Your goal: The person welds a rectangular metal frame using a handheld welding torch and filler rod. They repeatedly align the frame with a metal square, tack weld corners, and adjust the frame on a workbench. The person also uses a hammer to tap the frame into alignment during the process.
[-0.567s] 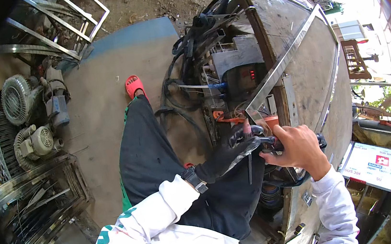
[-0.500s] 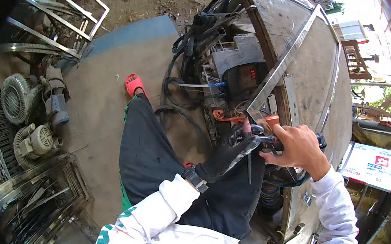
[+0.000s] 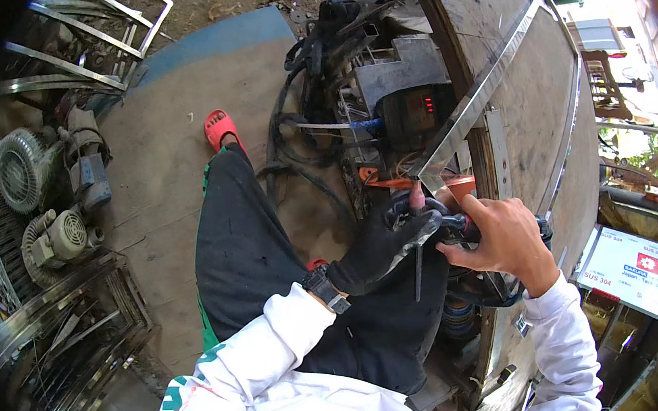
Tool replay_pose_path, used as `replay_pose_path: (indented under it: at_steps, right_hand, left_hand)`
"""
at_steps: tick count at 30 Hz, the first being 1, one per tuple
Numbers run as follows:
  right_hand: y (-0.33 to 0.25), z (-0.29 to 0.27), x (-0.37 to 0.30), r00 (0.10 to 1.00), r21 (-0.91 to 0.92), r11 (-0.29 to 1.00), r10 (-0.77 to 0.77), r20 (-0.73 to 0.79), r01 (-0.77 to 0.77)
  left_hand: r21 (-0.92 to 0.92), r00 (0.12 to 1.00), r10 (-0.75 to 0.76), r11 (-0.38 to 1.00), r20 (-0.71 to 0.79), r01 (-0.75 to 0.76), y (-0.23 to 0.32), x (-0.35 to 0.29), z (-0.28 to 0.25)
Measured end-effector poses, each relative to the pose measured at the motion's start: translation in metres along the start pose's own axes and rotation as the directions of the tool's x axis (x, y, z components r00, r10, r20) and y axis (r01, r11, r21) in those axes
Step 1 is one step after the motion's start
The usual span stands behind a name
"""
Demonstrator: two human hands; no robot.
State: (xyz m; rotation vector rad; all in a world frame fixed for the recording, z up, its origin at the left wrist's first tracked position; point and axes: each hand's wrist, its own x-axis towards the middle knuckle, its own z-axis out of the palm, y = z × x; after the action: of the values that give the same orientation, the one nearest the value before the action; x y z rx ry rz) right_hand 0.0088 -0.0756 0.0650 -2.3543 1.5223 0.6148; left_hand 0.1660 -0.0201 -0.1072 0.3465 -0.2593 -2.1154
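Note:
My left hand (image 3: 388,241), in a black glove with a watch at the wrist, is closed around the head of a TIG welding torch (image 3: 417,197). The torch's pink nozzle points away from me, and its long dark back cap hangs toward my lap. My bare right hand (image 3: 508,242) is closed on the torch's dark handle, thumb and index finger on either side. Just beyond the nozzle lies the corner of a shiny metal frame (image 3: 486,86), resting on the worktable (image 3: 529,113). A reddish-orange cup (image 3: 461,185) stands beside that corner, partly behind my right hand.
A dark machine with a red lit display (image 3: 416,114) sits left of the table, with black cables (image 3: 285,141) around it. Motors and blowers (image 3: 65,235) and metal scrap (image 3: 68,341) lie at left. A film-covered sheet (image 3: 630,272) is at right.
The whole view has shifted slightly, so most things appear a little higher. Both hands keep their hold on the torch, with the nozzle still near the frame's corner.

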Motion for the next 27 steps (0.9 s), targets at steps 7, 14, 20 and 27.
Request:
replay_pose_path:
  at_steps: [7, 14, 20, 27]
  right_hand:
    - [0.0016, -0.0013, 0.0004, 0.999, 0.029, 0.999, -0.025, 0.024, 0.024]
    - [0.0026, 0.0005, 0.0010, 0.999, -0.022, 1.000, 0.006, 0.049, -0.005]
    - [0.0011, -0.0002, -0.0001, 0.993, 0.288, 0.952, 0.081, 0.083, -0.102]
    - [0.0037, -0.0016, 0.0028, 0.997, 0.024, 1.000, -0.011, 0.077, 0.009]
  left_hand:
    - [0.027, 1.000, 0.019, 0.999, 0.020, -0.020, 0.0019, 0.0017, 0.0005]
    - [-0.004, 1.000, -0.008, 1.000, -0.022, 0.008, 0.0002, 0.0004, 0.0003]
    - [0.014, 0.997, 0.025, 1.000, -0.074, -0.024, -0.0034, 0.0018, 0.0009]
    - [-0.018, 0.998, 0.031, 0.999, -0.060, -0.033, -0.0059, 0.0053, -0.0017]
